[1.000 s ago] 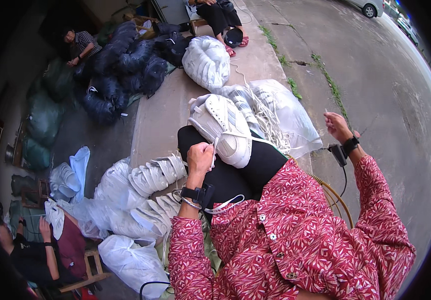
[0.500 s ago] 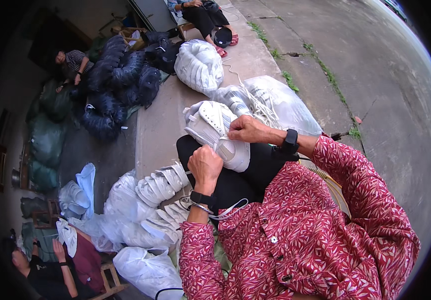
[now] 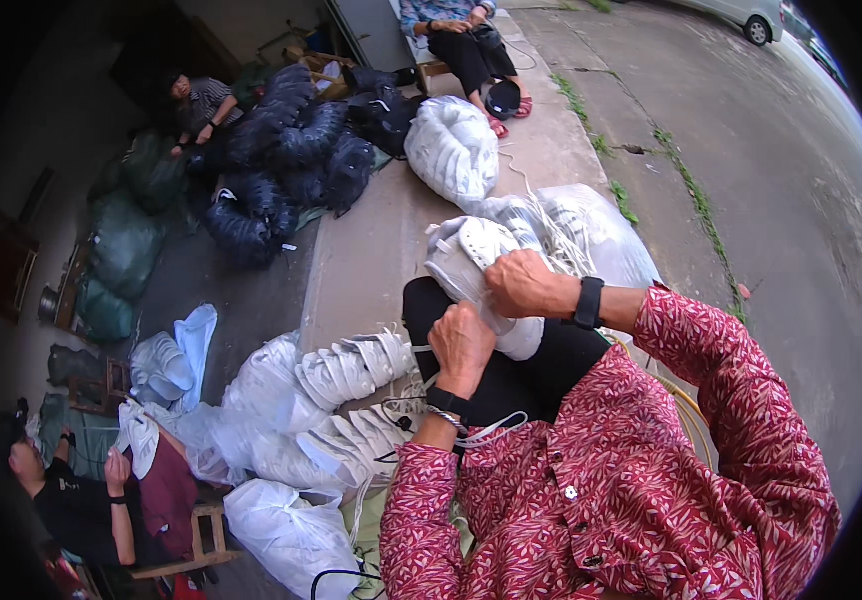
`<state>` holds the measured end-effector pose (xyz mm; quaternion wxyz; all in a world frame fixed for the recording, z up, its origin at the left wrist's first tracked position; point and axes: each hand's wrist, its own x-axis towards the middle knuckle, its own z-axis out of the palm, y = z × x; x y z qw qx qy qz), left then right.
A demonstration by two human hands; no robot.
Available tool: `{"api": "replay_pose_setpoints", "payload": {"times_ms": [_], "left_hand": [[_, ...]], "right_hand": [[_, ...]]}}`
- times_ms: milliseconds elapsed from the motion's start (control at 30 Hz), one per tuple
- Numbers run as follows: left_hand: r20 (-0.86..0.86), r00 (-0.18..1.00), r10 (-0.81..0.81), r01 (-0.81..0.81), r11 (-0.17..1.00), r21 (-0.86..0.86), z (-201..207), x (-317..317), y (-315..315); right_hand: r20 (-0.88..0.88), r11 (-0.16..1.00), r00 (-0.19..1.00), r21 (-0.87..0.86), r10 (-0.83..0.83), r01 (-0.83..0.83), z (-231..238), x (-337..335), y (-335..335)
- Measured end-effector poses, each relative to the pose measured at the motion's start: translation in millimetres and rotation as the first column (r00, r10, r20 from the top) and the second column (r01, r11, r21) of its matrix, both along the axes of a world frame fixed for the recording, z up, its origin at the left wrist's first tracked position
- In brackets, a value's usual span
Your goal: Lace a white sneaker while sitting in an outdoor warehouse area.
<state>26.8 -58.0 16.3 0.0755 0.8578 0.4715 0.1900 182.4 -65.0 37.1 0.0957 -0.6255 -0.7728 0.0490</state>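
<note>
A white sneaker lies on my black-trousered lap, its toe partly covered by my hands. My right hand is closed in a fist against the shoe's lacing area; what its fingers hold is hidden. Nearer to me, my left hand is closed at the shoe's side, with a thin white shoelace coming out beside its fingers. Another white lace loops loosely by my left wrist. Black bands are on both wrists.
Rows of white shoes and clear plastic bags lie to my left. Beyond my lap are a wrapped bundle of white shoes and a bunch of white laces. Dark wrapped bundles sit farther off. Other people sit nearby.
The view has shifted, so the scene sits farther right. My fingers, pinched together at the shoe's lacing before, are now curled into fists, and the right hand covers more of the shoe.
</note>
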Motion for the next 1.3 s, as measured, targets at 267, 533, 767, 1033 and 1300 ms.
{"api": "replay_pose_setpoints", "payload": {"times_ms": [267, 533, 767, 1033, 1300], "left_hand": [[0.205, 0.977, 0.059, -0.028, 0.988, -0.149, 3.5, -13.1, -2.3], [0.309, 0.942, 0.131, -0.070, 0.977, -0.200, -0.3, -19.1, -7.7], [0.321, 0.940, 0.116, -0.041, 0.972, -0.232, -7.1, -19.8, -6.7], [0.292, 0.943, 0.158, -0.058, 0.944, -0.324, -7.3, -14.7, -8.9], [0.314, 0.926, 0.207, -0.085, 0.928, -0.363, -1.6, 2.0, -6.7]], "right_hand": [[-0.269, 0.999, 0.962, -0.009, -0.036, 0.035, 19.2, 14.1, -1.4], [0.057, 0.943, 0.980, 0.266, 0.192, -0.201, 15.6, -29.6, 16.8], [0.072, 0.963, 0.982, 0.194, 0.177, -0.188, 6.6, -42.7, 21.7], [0.107, 0.959, 0.963, 0.120, 0.246, -0.258, 2.4, -32.1, 19.2], [-0.188, 0.939, 0.937, 0.237, 0.296, -0.249, -18.3, -4.0, 26.4]]}}
